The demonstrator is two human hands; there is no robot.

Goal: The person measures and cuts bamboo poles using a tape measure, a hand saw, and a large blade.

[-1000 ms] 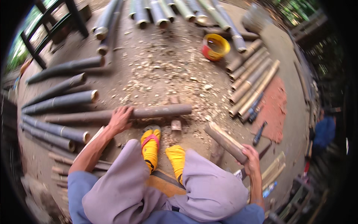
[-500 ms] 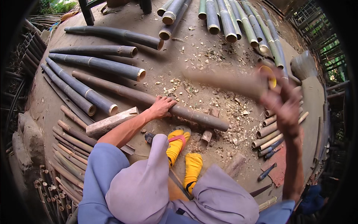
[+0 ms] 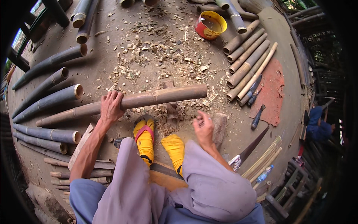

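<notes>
My left hand (image 3: 112, 105) is wrapped over a brown bamboo pole (image 3: 164, 96) that slants across in front of my feet. The pole's right end rests over a small wooden block (image 3: 172, 109), and its left end reaches toward the other poles. Below the pole's right end is my right hand (image 3: 204, 128), fingers loosely bent and apart, with nothing visible in it. It is above my right knee, beside a flat wooden block (image 3: 220, 128). A handsaw (image 3: 249, 150) with a white handle lies to its right.
Dark bamboo poles (image 3: 52, 98) lie at left. Wood chips (image 3: 145, 61) litter the ground ahead. A red-and-yellow bucket (image 3: 210, 25) stands far right, near cut bamboo lengths (image 3: 248, 63). A dark-handled tool (image 3: 258, 117) lies by a red mat (image 3: 274, 93). Another person (image 3: 320, 125) is at far right.
The view has swung right. My right hand, blurred beside the bucket before, has come back near my right knee. My left hand stays on the pole.
</notes>
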